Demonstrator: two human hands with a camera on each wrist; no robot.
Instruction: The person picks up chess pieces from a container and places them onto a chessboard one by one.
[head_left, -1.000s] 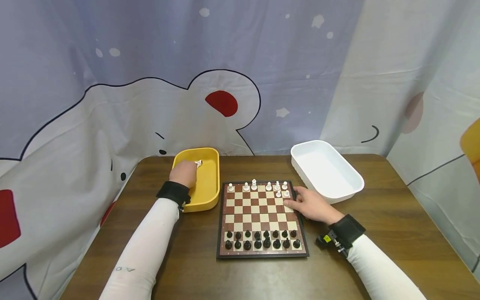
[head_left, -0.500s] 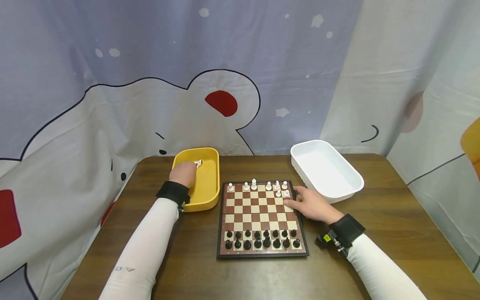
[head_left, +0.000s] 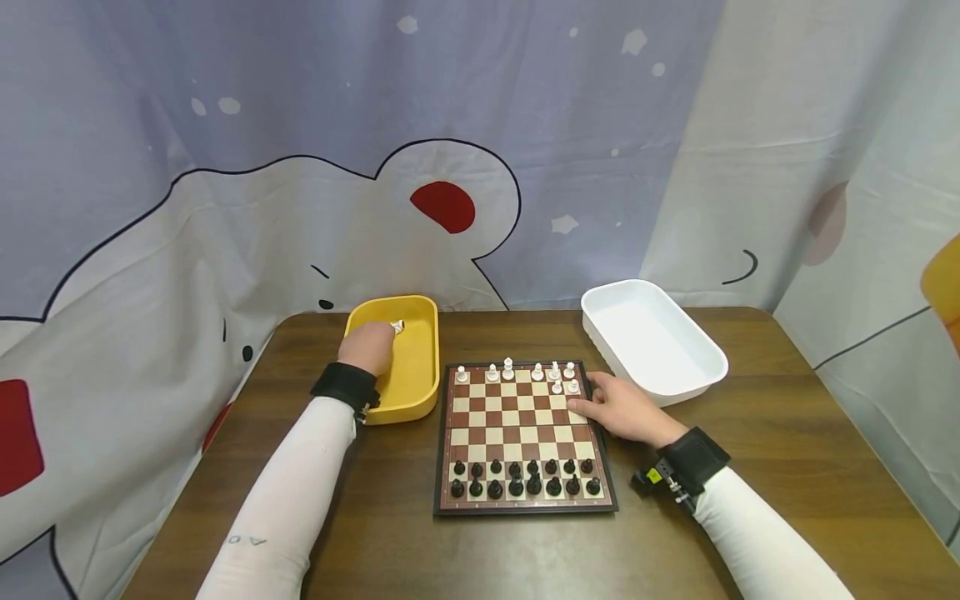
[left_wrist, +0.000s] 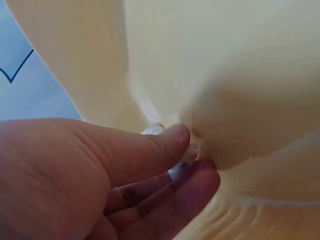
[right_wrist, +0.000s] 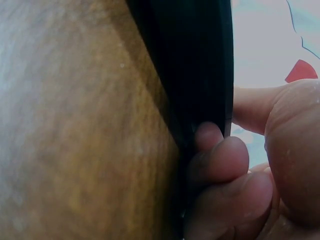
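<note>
My left hand (head_left: pixel 367 347) reaches into the yellow tray (head_left: pixel 432 367) at the back left. In the left wrist view, its thumb and fingers pinch a small white chess piece (left_wrist: pixel 183 167), mostly hidden by the fingertips. More white pieces (head_left: pixel 398 327) show just past the hand in the tray. The brown-and-cream chessboard (head_left: pixel 510 423) lies mid-table, gripped at its right edge by my right hand (head_left: pixel 628 408), thumb on top and fingers against the dark side. White chess pieces (head_left: pixel 508 370) stand along the far rows; black chess pieces (head_left: pixel 515 487) fill the two near rows.
A white tray (head_left: pixel 693 385) stands at the back right, close behind my right hand. Beneath everything is a brown wooden table (head_left: pixel 375 533). A patterned curtain (head_left: pixel 525 167) hangs behind the table's far edge.
</note>
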